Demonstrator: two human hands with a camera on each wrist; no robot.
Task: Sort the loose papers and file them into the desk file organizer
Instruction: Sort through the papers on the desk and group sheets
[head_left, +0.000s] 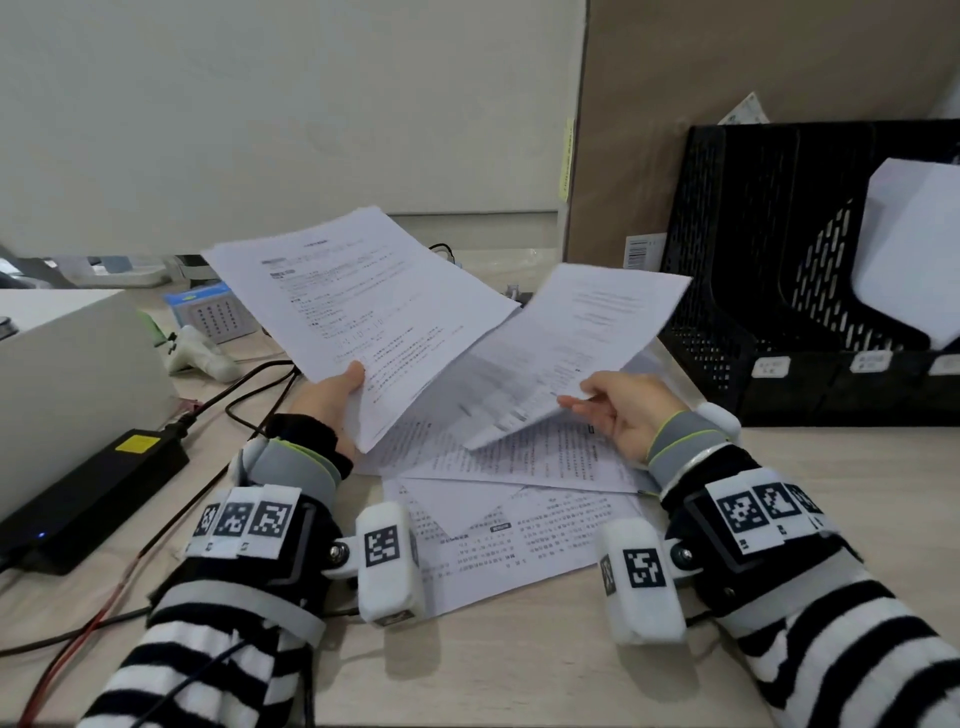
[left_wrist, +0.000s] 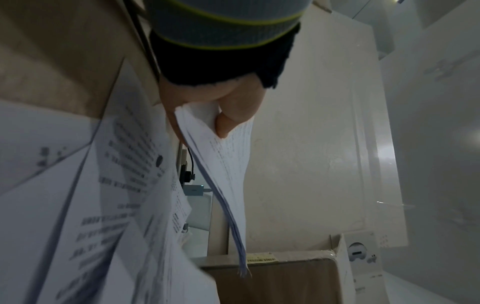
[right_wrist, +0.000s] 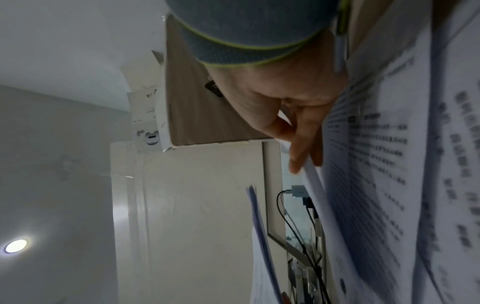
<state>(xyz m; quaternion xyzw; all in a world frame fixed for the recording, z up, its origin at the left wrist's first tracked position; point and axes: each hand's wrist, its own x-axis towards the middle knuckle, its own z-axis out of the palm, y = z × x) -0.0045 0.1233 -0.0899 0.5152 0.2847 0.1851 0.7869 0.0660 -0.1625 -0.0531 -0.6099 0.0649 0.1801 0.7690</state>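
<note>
My left hand (head_left: 337, 392) grips a thin stack of printed papers (head_left: 358, 312) by its lower corner, raised above the desk; the left wrist view shows the thumb (left_wrist: 226, 123) pressed on that stack (left_wrist: 223, 164). My right hand (head_left: 618, 402) pinches the near edge of a second printed sheet (head_left: 582, 343), lifted and blurred; its fingers (right_wrist: 301, 148) show in the right wrist view on that sheet (right_wrist: 319, 195). More loose papers (head_left: 509, 525) lie flat on the desk below both hands. The black mesh file organizer (head_left: 769, 291) stands at the right, with a white sheet (head_left: 914, 249) in one slot.
A black power brick (head_left: 93, 499) with cables lies at the left, beside a white box (head_left: 67, 374). A small calendar (head_left: 213, 312) and a white gadget (head_left: 200, 353) sit behind. A brown partition (head_left: 727, 104) backs the organizer. Bare desk (head_left: 519, 675) lies near me.
</note>
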